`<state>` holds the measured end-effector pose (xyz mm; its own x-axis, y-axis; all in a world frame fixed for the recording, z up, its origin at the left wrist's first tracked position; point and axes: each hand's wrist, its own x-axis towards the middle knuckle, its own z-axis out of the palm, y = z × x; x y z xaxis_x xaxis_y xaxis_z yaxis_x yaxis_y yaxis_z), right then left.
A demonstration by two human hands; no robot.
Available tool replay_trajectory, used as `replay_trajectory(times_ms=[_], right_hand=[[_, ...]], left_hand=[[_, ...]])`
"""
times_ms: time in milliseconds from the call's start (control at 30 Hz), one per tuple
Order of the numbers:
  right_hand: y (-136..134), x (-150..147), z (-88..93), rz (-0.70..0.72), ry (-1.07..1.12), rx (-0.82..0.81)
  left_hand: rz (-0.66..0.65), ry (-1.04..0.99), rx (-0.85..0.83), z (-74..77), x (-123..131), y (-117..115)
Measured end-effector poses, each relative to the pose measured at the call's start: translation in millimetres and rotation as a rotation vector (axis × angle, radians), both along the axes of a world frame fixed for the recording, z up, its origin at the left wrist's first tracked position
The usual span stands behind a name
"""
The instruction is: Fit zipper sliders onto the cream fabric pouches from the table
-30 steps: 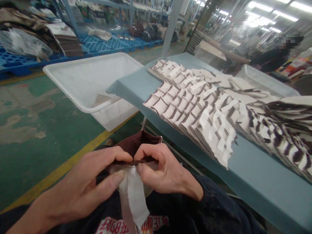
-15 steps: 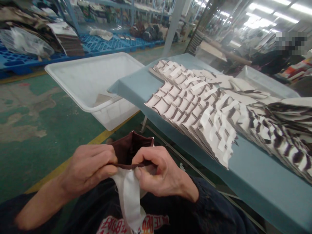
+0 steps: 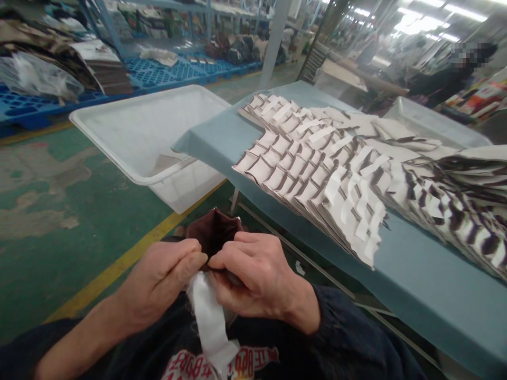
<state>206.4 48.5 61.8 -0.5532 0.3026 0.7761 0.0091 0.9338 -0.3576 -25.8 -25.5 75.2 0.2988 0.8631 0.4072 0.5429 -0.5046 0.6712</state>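
Observation:
A dark brown fabric piece (image 3: 201, 229), folded open like a pocket, stands in front of my body. My left hand (image 3: 158, 277) pinches its near edge from the left. Close beside it, my right hand (image 3: 257, 274) grips the same edge, thumb below and fingers curled on top. From between the hands a white strip (image 3: 209, 322) hangs down over my dark top. The fingertips nearly meet and cover the stretch of edge between them.
Stacked pale pieces with dark edges (image 3: 293, 169) lie on the blue-covered table (image 3: 428, 285) to the right. A white bin (image 3: 158, 116) stands on the green floor beyond. Blue pallets (image 3: 158, 76) hold piled materials. A person (image 3: 439, 84) is at the far right.
My hands have drawn together along the brown edge, the right one turning more over it. The brown fabric's opening has narrowed and shifted slightly left.

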Motion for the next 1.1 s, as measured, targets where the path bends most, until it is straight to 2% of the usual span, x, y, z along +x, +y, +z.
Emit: replay_trajectory(times_ms=[167,333,400,533,700,800,933,1033,1100], right_hand=[[1,1,-9.0,0.024,-0.011,-0.064],[3,1,-16.7,0.081,-0.063,-0.123],[3,0,-17.7,0.089,-0.052,-0.135],[5,2,-16.5,0.105,-0.052,-0.169],[6,5,-12.7,0.133,-0.057,-0.165],[7,4,-11.1,0.146,-0.045,-0.151],[9,4,-12.2,0.121,-0.118,-0.182],[10,6,-8.5,0.123,-0.117,-0.241],[11,9,-0.2,0.158,-0.09,-0.351]], left_hand=[[-0.064,0.017,-0.067,7.7,3,-1],[0.006,0.012,0.114,-5.6,-13,-5],[0.001,0.033,0.137,-9.9,-20,-4],[-0.034,0.072,-0.006,-10.2,-31,-2],[-0.127,0.049,-0.17,5.1,-30,0],[-0.127,0.089,-0.124,22.4,-17,2],[-0.041,0.186,-0.022,40.6,1,1],[0.006,0.154,-0.004,40.3,7,-1],[0.011,0.084,-0.028,34.2,8,-2]])
